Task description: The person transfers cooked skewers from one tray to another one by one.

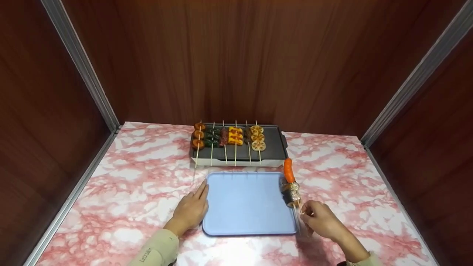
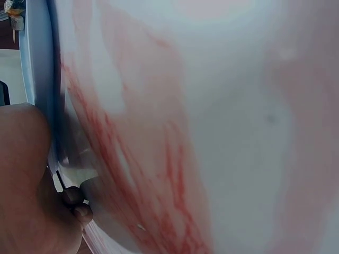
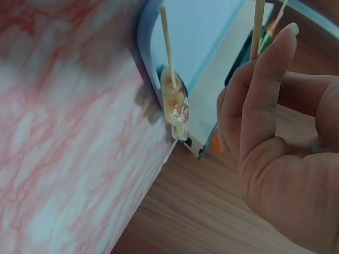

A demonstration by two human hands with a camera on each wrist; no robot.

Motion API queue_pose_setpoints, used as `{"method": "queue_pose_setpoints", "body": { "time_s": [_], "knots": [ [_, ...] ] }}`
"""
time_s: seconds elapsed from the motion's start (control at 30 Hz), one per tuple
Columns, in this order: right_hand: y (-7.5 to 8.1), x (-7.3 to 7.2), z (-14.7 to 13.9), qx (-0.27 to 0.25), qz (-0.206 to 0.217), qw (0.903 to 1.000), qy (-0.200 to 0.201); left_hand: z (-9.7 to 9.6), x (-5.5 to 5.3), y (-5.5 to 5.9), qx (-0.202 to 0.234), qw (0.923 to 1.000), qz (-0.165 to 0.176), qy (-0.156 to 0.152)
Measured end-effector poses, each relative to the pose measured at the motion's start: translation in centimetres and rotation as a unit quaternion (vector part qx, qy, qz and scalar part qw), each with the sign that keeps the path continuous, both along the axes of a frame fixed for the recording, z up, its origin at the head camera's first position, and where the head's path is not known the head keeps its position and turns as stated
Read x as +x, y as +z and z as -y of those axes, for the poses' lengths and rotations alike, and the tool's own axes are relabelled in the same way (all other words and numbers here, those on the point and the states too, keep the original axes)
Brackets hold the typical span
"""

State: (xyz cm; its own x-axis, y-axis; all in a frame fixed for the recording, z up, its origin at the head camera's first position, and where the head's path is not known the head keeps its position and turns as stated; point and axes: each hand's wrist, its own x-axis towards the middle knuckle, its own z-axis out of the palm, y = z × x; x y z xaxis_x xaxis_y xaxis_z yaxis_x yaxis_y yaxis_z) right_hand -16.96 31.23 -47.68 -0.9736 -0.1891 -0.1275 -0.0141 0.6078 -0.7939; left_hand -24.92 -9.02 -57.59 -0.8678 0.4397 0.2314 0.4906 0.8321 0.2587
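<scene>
My right hand point(image 1: 320, 220) pinches the stick of a skewer point(image 3: 258, 26) between thumb and fingers, just right of the blue tray point(image 1: 251, 207). An orange sausage point(image 1: 288, 170) points away from me at that skewer's far end. Another skewer, with dark-edged, pale glossy pieces point(image 3: 174, 100), lies at the tray's right edge; its exact food cannot be told. In the head view it partly overlaps the held skewer. My left hand point(image 1: 190, 210) rests at the tray's left rim with its fingers extended. The left wrist view shows only part of that hand point(image 2: 21, 174).
Behind the tray stands a dark grill plate point(image 1: 274, 142) on a light base. Across it lie several skewers, among them lotus root slices point(image 1: 258, 145), yellow pieces point(image 1: 235, 139) and green pieces point(image 1: 212, 142). Brown panels point(image 1: 236, 66) enclose the marbled table point(image 1: 129, 184).
</scene>
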Motion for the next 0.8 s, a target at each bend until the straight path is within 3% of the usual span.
{"method": "queue_pose_setpoints", "body": {
  "time_s": [0.27, 0.47, 0.67, 0.8],
  "knots": [
    [-1.0, 0.7, 0.4, 0.02, -0.016, 0.9997, 0.006, 0.1, -0.5, -0.9, -0.014, 0.9998, 0.015, 0.008],
    [-1.6, 1.0, 0.6, 0.037, -0.019, 0.9991, 0.006, 0.2, -0.8, -1.4, -0.013, 0.9999, 0.002, 0.002],
    [-2.2, 1.0, 0.8, 0.038, -0.013, 0.9991, 0.009, 0.2, -0.6, -1.2, -0.023, 0.9997, -0.001, 0.003],
    [-2.7, 1.0, 1.0, 0.074, -0.042, 0.9964, 0.005, 0.1, -0.2, -0.6, -0.015, 0.9999, -0.003, 0.002]
  ]
}}
